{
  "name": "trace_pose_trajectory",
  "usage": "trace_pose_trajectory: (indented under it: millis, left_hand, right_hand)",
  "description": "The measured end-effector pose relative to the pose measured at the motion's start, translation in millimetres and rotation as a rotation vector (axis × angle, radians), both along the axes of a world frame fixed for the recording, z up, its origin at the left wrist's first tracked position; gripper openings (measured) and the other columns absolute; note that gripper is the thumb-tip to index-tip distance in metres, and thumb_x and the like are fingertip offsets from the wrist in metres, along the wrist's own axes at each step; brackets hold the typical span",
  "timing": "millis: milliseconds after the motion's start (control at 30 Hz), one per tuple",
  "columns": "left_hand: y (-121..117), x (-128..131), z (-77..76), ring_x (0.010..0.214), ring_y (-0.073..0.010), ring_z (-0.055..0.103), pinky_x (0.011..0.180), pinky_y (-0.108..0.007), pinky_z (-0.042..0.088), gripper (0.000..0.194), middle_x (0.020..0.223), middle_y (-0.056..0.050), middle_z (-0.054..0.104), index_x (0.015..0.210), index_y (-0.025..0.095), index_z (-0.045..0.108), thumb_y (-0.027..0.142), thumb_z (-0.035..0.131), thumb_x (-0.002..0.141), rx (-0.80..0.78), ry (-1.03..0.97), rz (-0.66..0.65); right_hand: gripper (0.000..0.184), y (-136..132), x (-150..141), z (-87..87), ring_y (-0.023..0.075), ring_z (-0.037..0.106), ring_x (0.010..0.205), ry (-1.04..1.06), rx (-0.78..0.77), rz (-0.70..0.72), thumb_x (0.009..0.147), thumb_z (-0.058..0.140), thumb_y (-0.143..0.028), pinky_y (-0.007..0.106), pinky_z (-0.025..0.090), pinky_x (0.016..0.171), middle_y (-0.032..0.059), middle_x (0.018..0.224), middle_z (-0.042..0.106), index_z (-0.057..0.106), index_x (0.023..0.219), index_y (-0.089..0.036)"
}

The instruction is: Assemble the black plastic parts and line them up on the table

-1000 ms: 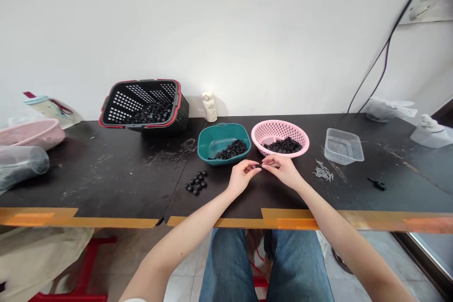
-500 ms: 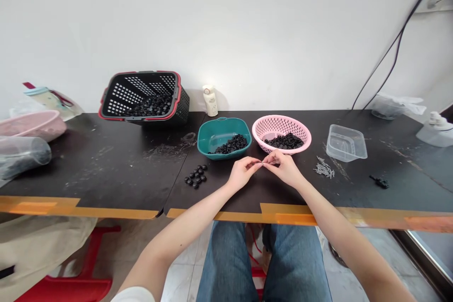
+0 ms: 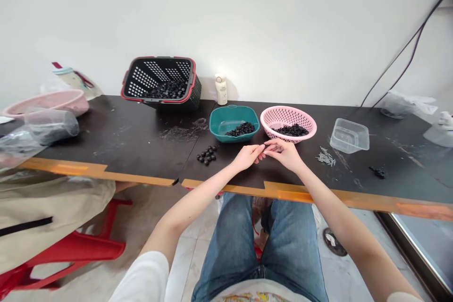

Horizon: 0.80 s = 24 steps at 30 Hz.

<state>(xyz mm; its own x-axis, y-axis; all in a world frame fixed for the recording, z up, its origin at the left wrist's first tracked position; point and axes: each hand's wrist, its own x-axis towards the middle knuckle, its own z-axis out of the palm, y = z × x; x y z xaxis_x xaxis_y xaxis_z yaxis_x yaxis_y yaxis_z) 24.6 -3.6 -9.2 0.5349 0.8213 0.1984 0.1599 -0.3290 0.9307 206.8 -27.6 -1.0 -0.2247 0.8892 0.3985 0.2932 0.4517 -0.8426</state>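
My left hand (image 3: 248, 156) and my right hand (image 3: 284, 153) meet fingertip to fingertip just above the table, in front of the two small baskets. Both are closed in a pinch round a small black part, mostly hidden by the fingers. Behind them stand a teal basin (image 3: 216, 125) holding small black pieces (image 3: 243, 129) and a pink perforated basket (image 3: 311, 125) with black ring-like pieces (image 3: 293, 130). Several round black caps (image 3: 206, 155) lie grouped to the left of my left hand. A pile of thin grey pins (image 3: 325, 157) lies to the right of my right hand.
A black-and-red basket (image 3: 197, 94) of black pieces stands at the back left, beside a white bottle (image 3: 221, 90). To the right are a clear plastic tub (image 3: 348, 137) and a small black cluster (image 3: 378, 172). Orange tape (image 3: 283, 191) runs along the front edge. Someone sits at the left.
The view has shifted, so the table sits higher in the picture. My hands stay together; the fingers have changed their hold and the black part shows less than before.
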Motion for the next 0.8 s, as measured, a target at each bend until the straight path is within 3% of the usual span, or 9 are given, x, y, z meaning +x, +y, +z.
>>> trace_pose_trajectory:
  millis: [200,333,500,567,700,800]
  left_hand:
    - [-48.9,-21.2,5.0,0.044,-0.0061,0.048,0.043,-0.019,0.044,0.053,0.061,0.0,0.053,0.073,0.011,0.06,0.06,0.044,0.084,-0.292,-0.222,0.113]
    - [-95.9,-37.8,-8.4,0.04,-0.0059,0.045,0.04,-0.02,0.045,0.055,0.057,0.002,0.051,0.071,0.012,0.058,0.064,0.044,0.083,-0.386,-0.344,0.276]
    - [-146.6,-54.8,-38.7,0.038,-0.0065,0.043,0.037,-0.019,0.038,0.057,0.051,0.003,0.047,0.064,0.014,0.053,0.066,0.041,0.083,-0.424,-0.435,0.514]
    - [-159.3,-62.7,-51.5,0.038,-0.0067,0.041,0.037,-0.019,0.036,0.058,0.048,0.004,0.044,0.06,0.015,0.05,0.068,0.04,0.082,-0.431,-0.439,0.583]
    - [-174.2,-79.4,-82.9,0.038,-0.0079,0.039,0.038,-0.02,0.033,0.059,0.043,0.004,0.041,0.055,0.017,0.044,0.069,0.037,0.082,-0.438,-0.375,0.691]
    - [-176.4,-93.8,-120.0,0.041,-0.0096,0.043,0.044,-0.021,0.036,0.061,0.041,0.003,0.042,0.055,0.017,0.047,0.067,0.032,0.085,-0.444,-0.305,0.682]
  right_hand:
    - [0.025,-26.0,-30.1,10.3,0.0184,0.067,0.079,0.034,0.071,0.032,0.073,0.072,-0.032,0.031,0.055,0.072,0.0075,0.091,0.071,0.071,0.094,-0.018]
    - [0.019,-53.2,-58.6,5.9,0.0204,0.068,0.09,0.008,0.027,0.127,0.077,0.068,-0.031,0.034,0.053,0.084,0.0078,0.097,0.073,0.074,0.093,-0.02]
    - [0.016,-94.4,-98.1,-21.5,0.0187,0.07,0.074,-0.029,-0.033,0.136,0.082,0.063,-0.031,0.03,0.055,0.072,0.006,0.084,0.074,0.074,0.086,-0.019]
    - [0.015,-108.4,-112.3,-35.7,0.0189,0.07,0.076,-0.026,-0.032,0.126,0.082,0.063,-0.03,0.03,0.055,0.073,0.0063,0.086,0.074,0.072,0.088,-0.019]
    - [0.012,-126.2,-136.2,-64.0,0.0216,0.069,0.089,-0.018,0.052,0.105,0.077,0.069,-0.026,0.034,0.053,0.084,0.0089,0.095,0.073,0.073,0.086,-0.02]
    - [0.014,-134.1,-151.6,-86.1,0.0213,0.068,0.087,0.066,-0.088,0.097,0.074,0.071,-0.026,0.035,0.053,0.083,0.0081,0.095,0.073,0.073,0.088,-0.021]
